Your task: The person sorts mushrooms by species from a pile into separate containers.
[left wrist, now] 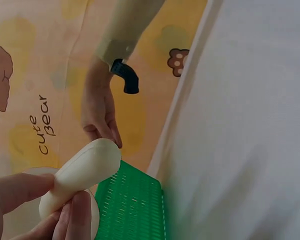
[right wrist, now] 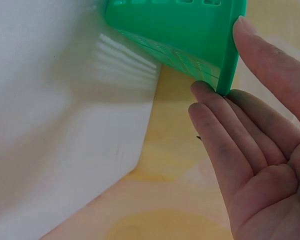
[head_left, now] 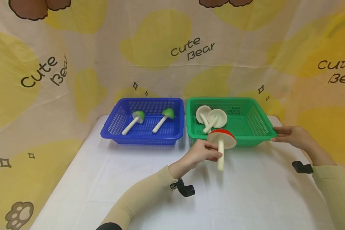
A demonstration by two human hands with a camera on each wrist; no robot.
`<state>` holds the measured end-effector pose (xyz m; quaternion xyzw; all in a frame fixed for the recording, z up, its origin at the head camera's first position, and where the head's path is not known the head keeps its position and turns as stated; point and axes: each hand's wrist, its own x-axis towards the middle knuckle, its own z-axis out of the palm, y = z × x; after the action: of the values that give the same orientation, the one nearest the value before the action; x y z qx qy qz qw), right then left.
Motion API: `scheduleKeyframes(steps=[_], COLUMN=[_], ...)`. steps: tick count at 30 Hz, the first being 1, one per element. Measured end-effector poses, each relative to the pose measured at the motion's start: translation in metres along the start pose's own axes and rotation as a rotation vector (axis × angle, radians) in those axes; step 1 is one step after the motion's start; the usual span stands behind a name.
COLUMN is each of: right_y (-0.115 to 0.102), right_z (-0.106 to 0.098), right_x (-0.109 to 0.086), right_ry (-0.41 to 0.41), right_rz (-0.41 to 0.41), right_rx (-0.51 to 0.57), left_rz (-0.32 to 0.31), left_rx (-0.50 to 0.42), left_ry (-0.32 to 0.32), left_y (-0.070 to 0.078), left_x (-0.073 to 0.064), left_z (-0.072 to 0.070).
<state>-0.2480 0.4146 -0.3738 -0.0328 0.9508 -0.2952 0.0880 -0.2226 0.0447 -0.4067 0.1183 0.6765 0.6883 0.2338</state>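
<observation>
My left hand (head_left: 202,151) pinches the pale stem of a red-capped toy mushroom (head_left: 220,140), cap up, at the front edge of the green basket (head_left: 247,138). In the left wrist view the stem (left wrist: 87,167) lies between thumb and fingers, its end toward the camera. My right hand (head_left: 293,137) holds the right rim of the green basket; in the right wrist view the thumb and fingertips touch that rim (right wrist: 232,55). Inside, toward the left, lie two mushrooms (head_left: 219,118) (head_left: 202,112), their white undersides showing.
Left of the green basket stands a blue basket (head_left: 148,141) with two green-capped toy mushrooms (head_left: 168,113) (head_left: 139,116) in it. Both baskets stand at the back of a white-covered table (head_left: 126,179). A yellow patterned cloth (head_left: 158,41) hangs behind.
</observation>
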Motion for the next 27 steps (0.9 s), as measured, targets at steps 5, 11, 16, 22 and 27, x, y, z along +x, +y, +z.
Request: scheduleKeyframes(steps=[5, 11, 16, 22, 27], right_y=[-0.002, -0.002, -0.001, 0.000, 0.001], right_z=[-0.001, -0.001, 0.000, 0.000, -0.001], right_x=[0.000, 0.001, 0.002, 0.002, 0.001], right_ry=[-0.006, -0.006, 0.001, 0.005, 0.003], right_rz=[0.003, 0.011, 0.002, -0.004, 0.001], right_rx=[-0.027, -0.019, -0.023, -0.025, -0.031], left_rz=[0.004, -0.021, -0.049, -0.054, -0.055], left_rx=[-0.032, -0.050, -0.035, -0.031, -0.050], left_ry=[0.015, 0.037, 0.057, 0.082, 0.111], left_y=[0.015, 0.031, 0.044, 0.054, 0.055], left_x=[0.016, 0.043, 0.065, 0.091, 0.108], left_z=[-0.001, 0.000, 0.000, 0.003, 0.005])
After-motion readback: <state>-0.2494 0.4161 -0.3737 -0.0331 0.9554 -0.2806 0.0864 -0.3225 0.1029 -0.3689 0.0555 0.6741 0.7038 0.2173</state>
